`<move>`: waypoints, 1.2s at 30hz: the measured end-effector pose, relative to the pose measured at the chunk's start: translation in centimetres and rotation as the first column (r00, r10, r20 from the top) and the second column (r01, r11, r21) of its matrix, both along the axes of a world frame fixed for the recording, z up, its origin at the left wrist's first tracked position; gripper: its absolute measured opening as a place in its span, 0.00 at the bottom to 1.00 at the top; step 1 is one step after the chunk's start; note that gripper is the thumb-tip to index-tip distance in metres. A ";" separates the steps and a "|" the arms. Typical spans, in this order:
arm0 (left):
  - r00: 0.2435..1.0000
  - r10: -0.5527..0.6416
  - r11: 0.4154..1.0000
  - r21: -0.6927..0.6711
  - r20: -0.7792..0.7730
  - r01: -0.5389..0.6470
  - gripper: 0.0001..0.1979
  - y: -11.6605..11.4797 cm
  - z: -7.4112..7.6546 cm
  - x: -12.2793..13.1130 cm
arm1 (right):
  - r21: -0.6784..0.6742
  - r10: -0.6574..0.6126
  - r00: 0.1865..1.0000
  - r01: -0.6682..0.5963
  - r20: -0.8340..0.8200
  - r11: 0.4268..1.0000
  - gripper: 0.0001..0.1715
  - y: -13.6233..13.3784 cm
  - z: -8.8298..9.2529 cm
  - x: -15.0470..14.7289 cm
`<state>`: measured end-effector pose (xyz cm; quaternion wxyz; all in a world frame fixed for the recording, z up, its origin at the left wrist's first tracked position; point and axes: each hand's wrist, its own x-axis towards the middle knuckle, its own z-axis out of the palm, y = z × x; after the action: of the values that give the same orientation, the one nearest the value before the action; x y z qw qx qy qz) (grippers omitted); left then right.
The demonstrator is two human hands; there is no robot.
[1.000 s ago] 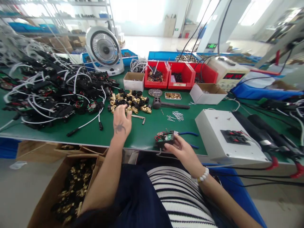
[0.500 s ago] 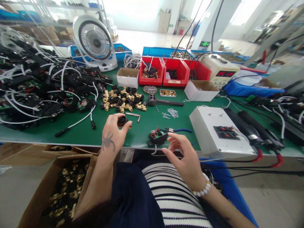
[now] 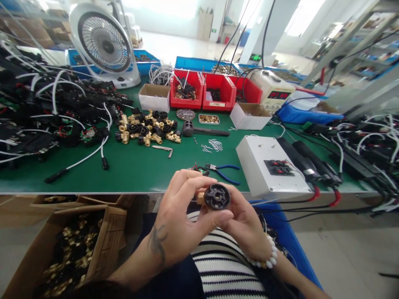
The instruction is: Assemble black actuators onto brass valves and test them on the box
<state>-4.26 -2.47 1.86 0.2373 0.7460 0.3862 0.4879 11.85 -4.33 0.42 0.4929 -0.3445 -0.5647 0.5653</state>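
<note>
Both of my hands meet over my lap, just in front of the green table (image 3: 140,170) edge. My left hand (image 3: 183,216) wraps a brass and black valve fitting (image 3: 215,197), thumb under it and fingers over the top. My right hand (image 3: 245,220) cups the same fitting from the right side. Its round black face points at the camera. A small black module with red wires (image 3: 199,169) lies on the table just behind my fingers, mostly hidden. A heap of similar brass and black fittings (image 3: 146,126) sits further back on the table.
Blue-handled pliers (image 3: 226,170), a white switch box (image 3: 268,166), a black mallet (image 3: 202,131), wire clips (image 3: 213,145), red bins (image 3: 202,89), a fan (image 3: 104,43), and a pile of black cabled assemblies (image 3: 46,112) fill the table. A cardboard box of fittings (image 3: 68,253) stands at lower left.
My left hand took a fitting from the heap and carried it back to my lap. My right hand let go of the small black module and came to the fitting.
</note>
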 end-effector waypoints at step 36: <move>0.777 0.116 0.930 -0.207 -0.618 -0.303 0.21 3.1 -1.3 0.9 | -0.120 0.090 0.947 -0.133 -0.308 0.984 0.21 -0.5 0.0 0.4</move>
<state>-3.35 0.62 0.60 0.1559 0.7688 0.5908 0.1889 12.23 -4.84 0.44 0.5149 -0.2554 -0.4609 0.6761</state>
